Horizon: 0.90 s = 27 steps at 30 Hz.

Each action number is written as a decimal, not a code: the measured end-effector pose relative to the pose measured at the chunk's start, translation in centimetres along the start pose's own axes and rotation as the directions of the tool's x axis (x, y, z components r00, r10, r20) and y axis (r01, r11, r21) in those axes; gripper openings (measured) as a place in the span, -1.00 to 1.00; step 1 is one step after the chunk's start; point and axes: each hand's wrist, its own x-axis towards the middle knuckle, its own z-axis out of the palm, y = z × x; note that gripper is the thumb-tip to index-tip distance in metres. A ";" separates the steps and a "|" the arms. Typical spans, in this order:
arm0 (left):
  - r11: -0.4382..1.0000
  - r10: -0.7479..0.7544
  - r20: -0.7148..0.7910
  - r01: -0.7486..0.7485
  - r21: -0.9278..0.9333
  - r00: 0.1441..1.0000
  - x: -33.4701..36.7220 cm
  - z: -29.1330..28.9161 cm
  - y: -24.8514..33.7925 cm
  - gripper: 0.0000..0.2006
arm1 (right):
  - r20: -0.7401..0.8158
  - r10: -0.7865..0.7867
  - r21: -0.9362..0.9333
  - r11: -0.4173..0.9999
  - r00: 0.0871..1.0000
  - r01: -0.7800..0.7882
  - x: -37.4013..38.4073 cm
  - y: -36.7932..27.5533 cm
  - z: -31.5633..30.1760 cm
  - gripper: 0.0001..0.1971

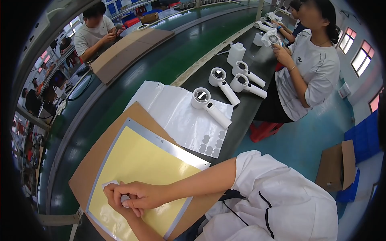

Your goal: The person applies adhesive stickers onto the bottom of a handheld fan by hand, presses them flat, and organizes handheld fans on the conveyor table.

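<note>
A dark counter (246, 110) carried a flat brown cardboard sheet (136, 112) beneath a silver-bordered yellow rectangular sheet (140, 152). Over the yellow, the right hand (146, 195) pinched a small round grey disc (125, 199); the left hand (116, 205), partly hidden beside it, had a grip I could not tell.

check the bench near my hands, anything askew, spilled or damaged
Nothing looks spilled or visibly damaged. The white sheet is slightly odd: its surface is rippled rather than flat, and a white handheld fan rests on it.
</note>
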 end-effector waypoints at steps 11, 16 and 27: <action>0.995 -0.098 -0.004 0.097 -0.019 0.995 0.2 0.8 -0.6 -0.89 | -0.041 0.011 0.005 1.000 0.999 -0.010 0.0 0.6 -0.6 -0.94; 0.971 -0.238 0.028 0.238 0.015 0.971 -0.5 -0.8 -3.0 -0.88 | 0.004 0.064 -0.016 0.998 0.998 -0.064 0.4 0.0 0.1 -0.90; 0.999 -0.013 0.020 0.012 0.053 1.000 0.5 -0.6 0.7 -0.89 | -0.027 0.173 -0.076 0.982 0.985 -0.174 -0.1 -1.0 -0.1 -0.90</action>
